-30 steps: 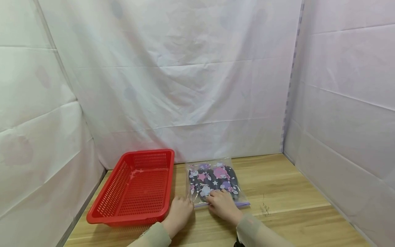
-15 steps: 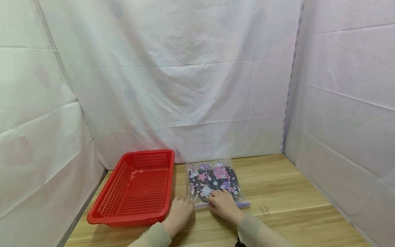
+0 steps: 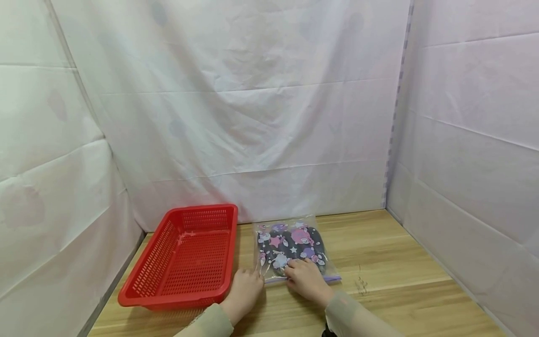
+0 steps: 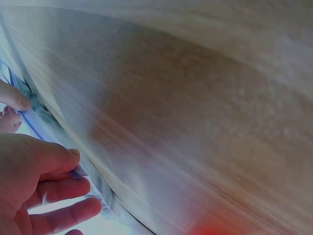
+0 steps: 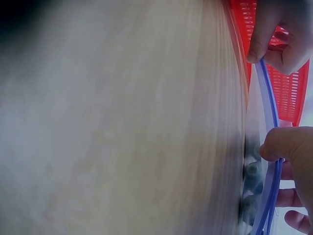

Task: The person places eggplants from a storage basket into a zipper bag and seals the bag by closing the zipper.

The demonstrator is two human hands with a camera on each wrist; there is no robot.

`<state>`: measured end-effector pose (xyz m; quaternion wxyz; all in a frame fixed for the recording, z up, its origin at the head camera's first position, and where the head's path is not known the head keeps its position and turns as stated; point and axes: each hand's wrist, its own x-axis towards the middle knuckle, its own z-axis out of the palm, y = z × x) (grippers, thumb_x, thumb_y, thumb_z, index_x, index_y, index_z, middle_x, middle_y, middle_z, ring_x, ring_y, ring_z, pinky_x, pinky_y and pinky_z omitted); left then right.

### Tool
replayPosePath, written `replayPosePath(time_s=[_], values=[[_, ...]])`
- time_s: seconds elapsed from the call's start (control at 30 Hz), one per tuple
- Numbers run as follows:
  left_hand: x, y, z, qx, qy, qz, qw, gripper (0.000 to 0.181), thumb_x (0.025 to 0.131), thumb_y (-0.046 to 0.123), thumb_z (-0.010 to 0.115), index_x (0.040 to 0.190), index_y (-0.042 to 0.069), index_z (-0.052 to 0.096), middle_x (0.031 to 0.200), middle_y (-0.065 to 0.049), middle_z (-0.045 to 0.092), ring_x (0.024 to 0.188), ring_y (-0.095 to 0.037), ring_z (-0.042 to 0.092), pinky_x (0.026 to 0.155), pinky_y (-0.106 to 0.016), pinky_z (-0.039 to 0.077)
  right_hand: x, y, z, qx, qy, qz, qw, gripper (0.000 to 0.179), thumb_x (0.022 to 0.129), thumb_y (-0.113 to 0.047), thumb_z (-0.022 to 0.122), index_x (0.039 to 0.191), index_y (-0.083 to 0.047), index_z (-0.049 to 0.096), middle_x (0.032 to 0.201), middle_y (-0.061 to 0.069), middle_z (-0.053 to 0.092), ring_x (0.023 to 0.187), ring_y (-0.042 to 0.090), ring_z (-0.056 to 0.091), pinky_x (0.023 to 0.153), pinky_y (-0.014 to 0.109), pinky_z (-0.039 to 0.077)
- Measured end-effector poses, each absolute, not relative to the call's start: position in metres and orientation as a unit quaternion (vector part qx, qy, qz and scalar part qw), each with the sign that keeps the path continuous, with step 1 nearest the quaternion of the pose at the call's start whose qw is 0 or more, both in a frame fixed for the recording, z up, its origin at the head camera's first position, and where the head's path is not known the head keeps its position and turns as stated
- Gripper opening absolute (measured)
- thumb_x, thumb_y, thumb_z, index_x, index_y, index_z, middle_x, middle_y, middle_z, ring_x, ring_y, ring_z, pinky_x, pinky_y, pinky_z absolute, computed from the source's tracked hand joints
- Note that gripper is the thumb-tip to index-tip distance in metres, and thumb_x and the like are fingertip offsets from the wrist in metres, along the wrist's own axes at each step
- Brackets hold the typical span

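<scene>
A clear zip bag [image 3: 293, 250] printed with stars and cartoon figures lies flat on the wooden table, dark contents showing through. Its purple zip strip [image 3: 332, 278] faces the person. At the strip's left end, my left hand [image 3: 245, 290] pinches the corner between thumb and finger, as the left wrist view shows. Farther along, near the middle, my right hand [image 3: 307, 282] has the strip [image 5: 272, 196] between thumb and fingers. In the right wrist view, rounded dark items [image 5: 252, 188] show inside the bag beneath the strip; their kind is unclear.
Left of the bag stands a red perforated plastic basket [image 3: 229, 276], its right side close to my left hand. White cloth [image 3: 261, 117] hangs behind the table and along both sides. A small dark mark [image 3: 361, 284] shows on the wood right of the bag.
My right hand has slid slightly to the right along the zip strip. The left hand, the bag and the basket look unmoved.
</scene>
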<state>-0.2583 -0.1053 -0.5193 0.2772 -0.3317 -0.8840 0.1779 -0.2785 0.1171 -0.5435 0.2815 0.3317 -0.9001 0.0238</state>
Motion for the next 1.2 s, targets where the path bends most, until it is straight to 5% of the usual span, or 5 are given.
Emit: replayPosePath(time_s=[0.8, 1.2], values=[[-0.2600, -0.1056, -0.5144, -0.324, -0.893, 0.174, 0.259, 0.010, 0.077, 0.020, 0.070, 0.068, 0.019, 0.065, 0.067, 0.003, 0.061, 0.057, -0.013, 0.054, 0.055, -0.031, 0.039, -0.2769, 0.1234, -0.5416, 0.335, -0.895, 0.026, 0.293, 0.021, 0.068, -0.027, 0.080, 0.072, -0.021, 0.061, 0.090, -0.005, 0.065, 0.081, 0.015, 0.063, 0.063, 0.033, 0.042], [-0.2594, -0.1062, -0.5119, -0.326, -0.891, 0.169, 0.267, 0.012, 0.077, 0.019, 0.069, 0.066, 0.018, 0.063, 0.064, 0.003, 0.059, 0.055, -0.013, 0.053, 0.054, -0.031, 0.039, -0.2796, 0.1253, -0.5444, 0.332, -0.895, 0.024, 0.296, 0.023, 0.066, -0.026, 0.080, 0.070, -0.022, 0.057, 0.084, -0.008, 0.061, 0.074, 0.013, 0.060, 0.059, 0.030, 0.038]])
